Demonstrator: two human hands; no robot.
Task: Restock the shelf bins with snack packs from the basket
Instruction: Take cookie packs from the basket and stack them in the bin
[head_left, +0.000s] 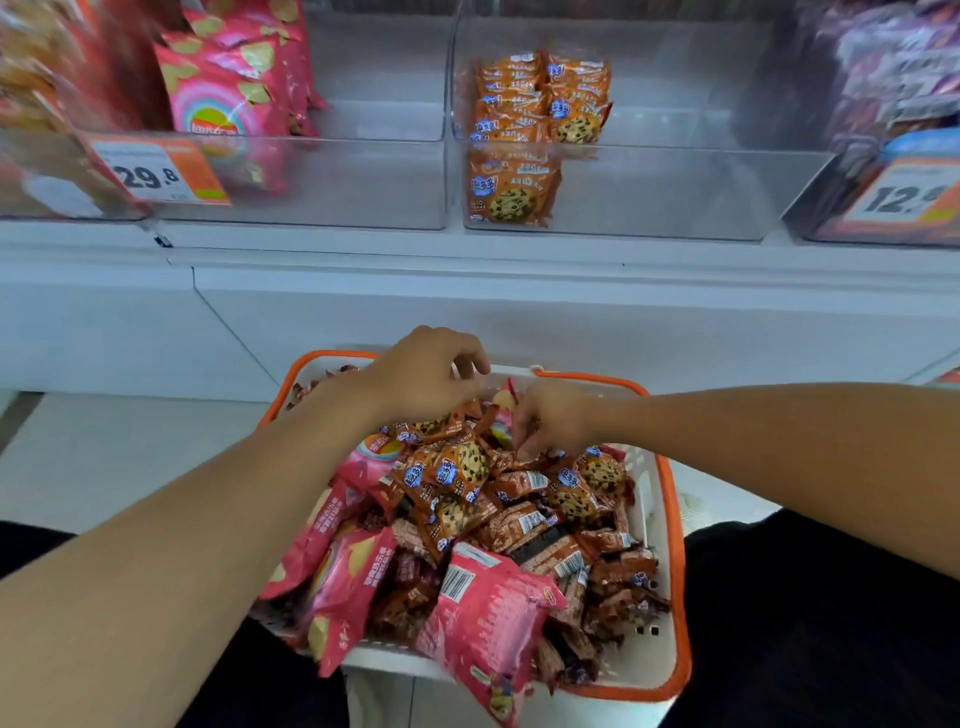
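Overflowing the basket at lower centre, pink and orange snack packs; near packs overhang the rim, likely to spill if jostled. Left hand curled over the far pile, grasp unclear; right hand pinching an orange pack. Above, clear shelf bins mostly empty, tall front walls to clear.

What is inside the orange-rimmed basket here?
The basket holds orange cookie packs, pink chip bags and brown packs, piled high. Both hands dig in; lower layers and bottom are hidden.
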